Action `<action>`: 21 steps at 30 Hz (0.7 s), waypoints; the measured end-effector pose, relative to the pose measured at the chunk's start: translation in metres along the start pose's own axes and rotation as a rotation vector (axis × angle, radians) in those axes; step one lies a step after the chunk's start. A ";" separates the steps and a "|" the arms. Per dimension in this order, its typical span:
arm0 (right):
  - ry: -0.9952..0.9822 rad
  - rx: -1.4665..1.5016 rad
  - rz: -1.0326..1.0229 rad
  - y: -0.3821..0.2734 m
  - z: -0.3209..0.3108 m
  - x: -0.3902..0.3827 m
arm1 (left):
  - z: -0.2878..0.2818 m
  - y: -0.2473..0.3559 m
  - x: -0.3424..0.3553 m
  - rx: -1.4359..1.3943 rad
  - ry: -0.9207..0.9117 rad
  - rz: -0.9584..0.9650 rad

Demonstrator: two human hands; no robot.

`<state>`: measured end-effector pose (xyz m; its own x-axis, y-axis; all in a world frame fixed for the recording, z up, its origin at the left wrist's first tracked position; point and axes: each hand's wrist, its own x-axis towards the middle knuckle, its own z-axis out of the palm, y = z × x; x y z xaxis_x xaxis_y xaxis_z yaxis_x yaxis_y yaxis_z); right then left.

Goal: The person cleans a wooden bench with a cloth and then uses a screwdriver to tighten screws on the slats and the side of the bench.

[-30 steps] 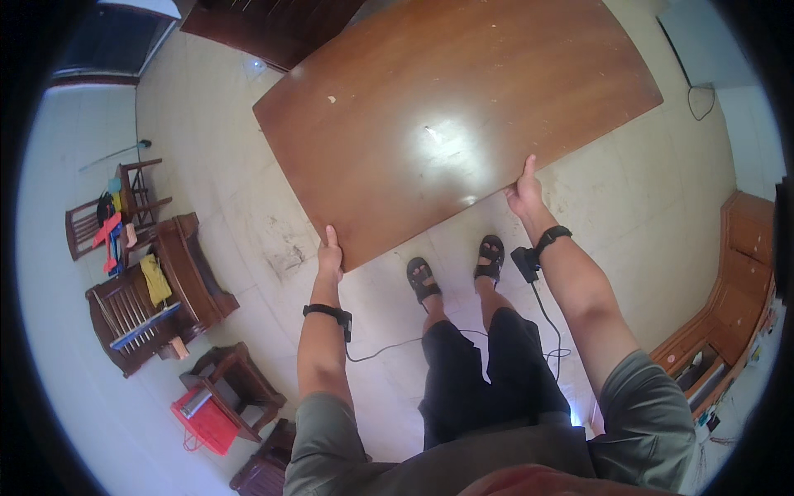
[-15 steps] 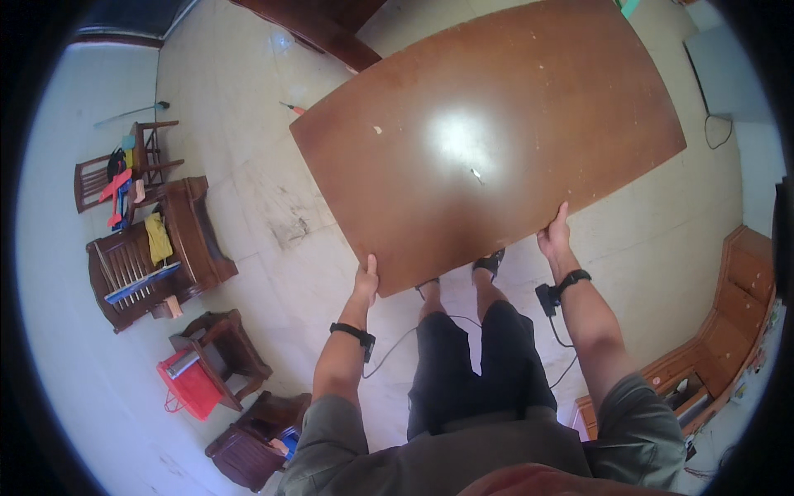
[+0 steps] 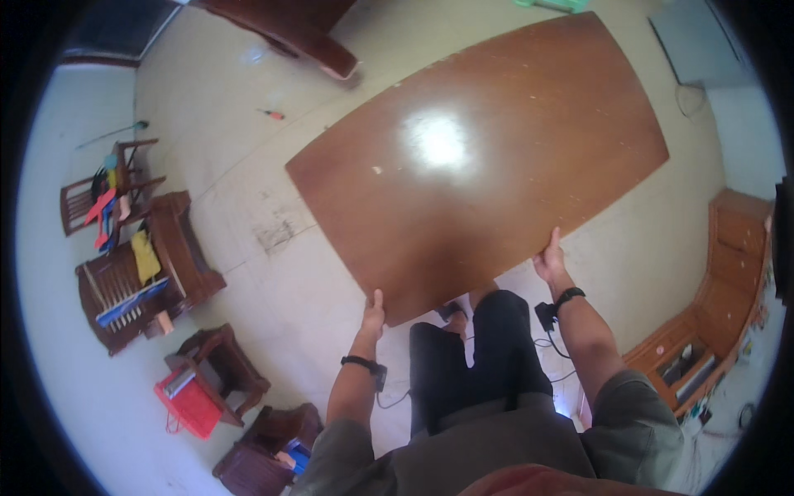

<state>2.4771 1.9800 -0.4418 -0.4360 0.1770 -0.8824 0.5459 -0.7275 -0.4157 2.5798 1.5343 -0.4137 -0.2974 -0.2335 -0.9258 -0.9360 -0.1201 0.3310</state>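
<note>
A large brown wooden tabletop point(image 3: 496, 157) with curved edges spans the middle of the view, tilted to the right, with a bright glare and small pale scuffs on it. At its near left corner my left hand point(image 3: 375, 314) grips the edge, thumb on the top face. My right hand point(image 3: 549, 258) holds the near edge farther right, its thumb also on top. The fingers of both hands are hidden beneath the board. Below it, one of my feet point(image 3: 455, 321) shows past the near edge.
Dark wooden chairs point(image 3: 217, 372) and a bench point(image 3: 178, 240) line the left wall, with a red bag point(image 3: 188, 405). A red-handled tool point(image 3: 271, 114) lies on the floor. Dark wooden furniture point(image 3: 306, 33) stands at the far side, a brown cabinet point(image 3: 732, 248) at right.
The tabletop has come nearer to me, with both hands still on it. My legs have shifted in a step. The gap between the board and the far furniture has widened.
</note>
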 end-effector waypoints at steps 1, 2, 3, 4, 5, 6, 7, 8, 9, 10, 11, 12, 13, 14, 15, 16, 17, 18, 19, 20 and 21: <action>-0.031 -0.005 0.024 -0.002 -0.002 0.000 | 0.001 -0.004 -0.002 -0.038 -0.043 0.053; -0.046 -0.002 0.027 -0.004 -0.004 0.002 | -0.001 -0.005 0.001 -0.019 -0.027 0.037; -0.064 -0.004 0.028 -0.007 -0.001 0.002 | -0.001 -0.003 0.000 -0.017 -0.008 0.010; -0.059 0.009 0.037 -0.010 0.006 0.000 | -0.002 -0.002 -0.002 -0.017 0.013 -0.018; -0.055 0.022 0.049 -0.011 0.014 -0.003 | 0.000 0.008 -0.013 -0.066 -0.016 -0.009; -0.044 -0.021 0.054 -0.013 0.021 -0.008 | -0.003 0.008 -0.017 -0.053 -0.005 0.012; -0.035 -0.061 0.058 -0.015 0.026 -0.010 | -0.002 0.018 -0.027 -0.039 0.025 -0.051; -0.015 -0.069 0.085 -0.016 0.028 -0.012 | -0.005 0.014 -0.023 -0.046 0.023 -0.075; -0.003 -0.084 0.118 -0.018 0.031 -0.011 | -0.012 0.002 -0.012 -0.026 0.000 -0.144; 0.016 -0.084 0.108 -0.016 0.029 -0.008 | -0.006 0.007 -0.015 -0.039 0.026 -0.082; -0.017 -0.046 0.105 -0.017 0.026 -0.005 | 0.002 0.012 -0.020 -0.055 0.053 -0.022; -0.064 -0.012 0.115 -0.019 0.025 -0.003 | 0.002 0.008 -0.020 -0.059 0.067 -0.053; -0.069 -0.016 0.118 -0.028 0.026 -0.003 | -0.003 0.003 -0.017 -0.065 0.086 -0.075; -0.134 -0.145 0.213 -0.043 0.032 -0.004 | -0.009 -0.007 -0.013 -0.093 0.103 -0.097; -0.189 -0.262 0.301 -0.051 0.031 -0.002 | -0.009 -0.011 -0.017 -0.085 0.104 -0.089; -0.188 -0.391 0.384 -0.062 0.023 0.003 | -0.008 -0.012 -0.026 0.002 0.220 -0.151; -0.189 -0.374 0.389 -0.076 0.010 0.005 | -0.005 -0.013 -0.037 0.090 0.337 -0.210; -0.243 -0.547 0.336 -0.094 -0.003 0.007 | 0.000 -0.010 -0.051 0.068 0.389 -0.211; -0.296 -0.719 0.271 -0.115 -0.019 0.011 | 0.010 -0.005 -0.066 0.042 0.440 -0.204; -0.270 -0.803 0.171 -0.136 -0.045 0.014 | 0.022 0.001 -0.078 0.058 0.439 -0.166; -0.287 -0.789 0.169 -0.150 -0.074 0.019 | 0.035 -0.010 -0.096 0.051 0.528 -0.165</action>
<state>2.4401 2.1415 -0.4126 -0.4098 -0.1442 -0.9007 0.9118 -0.0358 -0.4091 2.6106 1.5921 -0.3345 -0.0238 -0.6688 -0.7430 -0.9741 -0.1518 0.1679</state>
